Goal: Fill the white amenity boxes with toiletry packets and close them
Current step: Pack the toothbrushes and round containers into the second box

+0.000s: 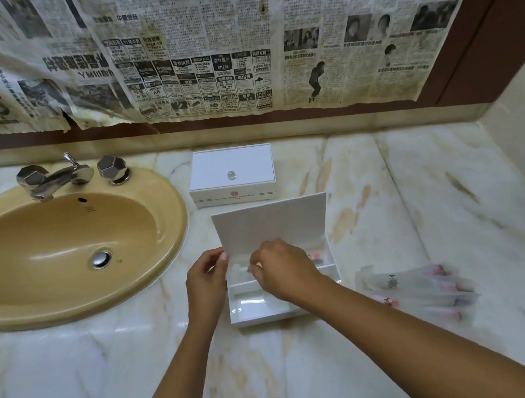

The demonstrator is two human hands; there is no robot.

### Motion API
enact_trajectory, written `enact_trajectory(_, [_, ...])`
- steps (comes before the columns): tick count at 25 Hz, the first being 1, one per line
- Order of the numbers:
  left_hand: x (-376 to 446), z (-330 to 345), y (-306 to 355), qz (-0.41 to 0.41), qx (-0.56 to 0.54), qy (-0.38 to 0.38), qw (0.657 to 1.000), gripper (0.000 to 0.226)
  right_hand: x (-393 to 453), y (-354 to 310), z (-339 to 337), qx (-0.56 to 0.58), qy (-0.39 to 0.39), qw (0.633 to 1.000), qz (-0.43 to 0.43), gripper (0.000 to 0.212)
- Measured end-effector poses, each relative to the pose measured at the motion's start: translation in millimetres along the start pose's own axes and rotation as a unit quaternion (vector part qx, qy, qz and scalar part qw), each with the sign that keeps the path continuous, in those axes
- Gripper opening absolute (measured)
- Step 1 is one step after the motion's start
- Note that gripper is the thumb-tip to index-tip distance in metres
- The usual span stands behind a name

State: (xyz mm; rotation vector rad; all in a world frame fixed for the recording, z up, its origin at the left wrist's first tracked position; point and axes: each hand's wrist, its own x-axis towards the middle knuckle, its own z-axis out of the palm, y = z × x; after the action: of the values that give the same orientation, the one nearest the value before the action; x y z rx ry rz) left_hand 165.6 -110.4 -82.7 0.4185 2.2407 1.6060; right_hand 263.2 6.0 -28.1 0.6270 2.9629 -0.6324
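While my left hand (pixel 206 279) pinched the open white plastic amenity box's raised lid (pixel 272 225), my right hand (pixel 283 270), fingers curled on something unclear, needed to seat packets flat.

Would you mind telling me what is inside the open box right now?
The open box has a near compartment that looks empty, and packets with red tips lie in the far one. The right hand covers the middle, so anything beneath it is hidden.

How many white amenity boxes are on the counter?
2. A closed box stands at the back, beside the sink. An open box, lid raised, lies nearer, under both hands. No others are visible.
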Motion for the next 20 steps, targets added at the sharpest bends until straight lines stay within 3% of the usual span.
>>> enact_trajectory(6, [-1.9, 1.6, 0.4, 0.024, 0.014, 0.007, 1.0, 0.011, -10.8, 1.2, 2.5, 0.031, -0.122, 0.99, 0.071, 0.05])
enact_trajectory(12, [-1.2, 2.4, -1.0, 0.017, 0.01, 0.005, 1.0, 0.012, -30.0, 17.3, -22.8, 0.084, 0.021, 0.995, 0.057, 0.031])
enact_trajectory(16, [1.6, 1.2, -6.0, 0.002, 0.01, 0.002, 1.0, 0.014, -53.2, 54.9, -48.8, 0.126, 0.108, 0.98, 0.113, 0.029])
enact_trajectory(18, [2.3, 1.4, -7.6, -0.003, 0.01, 0.002, 1.0, 0.017, -64.9, 79.7, -54.7, 0.103, 0.103, 0.976, 0.16, 0.033])
enact_trajectory(20, [2.2, 1.3, -8.2, 0.002, 0.015, 0.003, 1.0, 0.018, -75.4, 102.7, -54.4, 0.055, 0.049, 0.975, 0.211, 0.04])
